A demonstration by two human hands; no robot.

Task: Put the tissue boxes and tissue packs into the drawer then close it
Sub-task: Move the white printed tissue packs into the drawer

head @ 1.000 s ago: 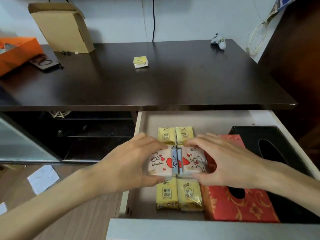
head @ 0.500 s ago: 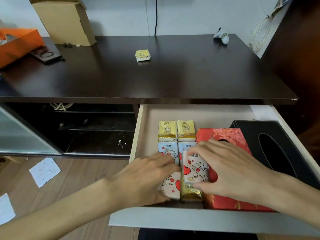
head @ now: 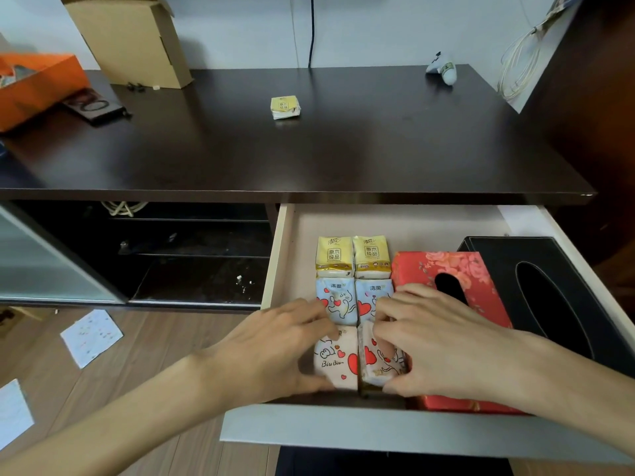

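The drawer [head: 422,432] stands pulled out under the dark desk. Inside lie two yellow tissue packs [head: 354,257] at the back, two blue heart-print packs [head: 354,300] in the middle, a red floral tissue box [head: 470,280] and a black tissue box [head: 563,304] at the right. My left hand [head: 271,348] grips a white "Biu Biu" pack [head: 338,364] at the drawer's front. My right hand [head: 443,341] grips a second white heart-print pack [head: 378,367] beside it. One more yellow pack [head: 285,107] lies on the desk top.
On the desk [head: 343,152] stand a cardboard box [head: 134,39] at the back left, an orange box [head: 34,87], a dark flat object [head: 96,106] and a small white item [head: 445,68] at the back right. White paper sheets [head: 91,336] lie on the wooden floor.
Both hands have carried the two white heart-print packs from over the middle of the drawer toward its front, uncovering the two blue packs and covering the front yellow ones.
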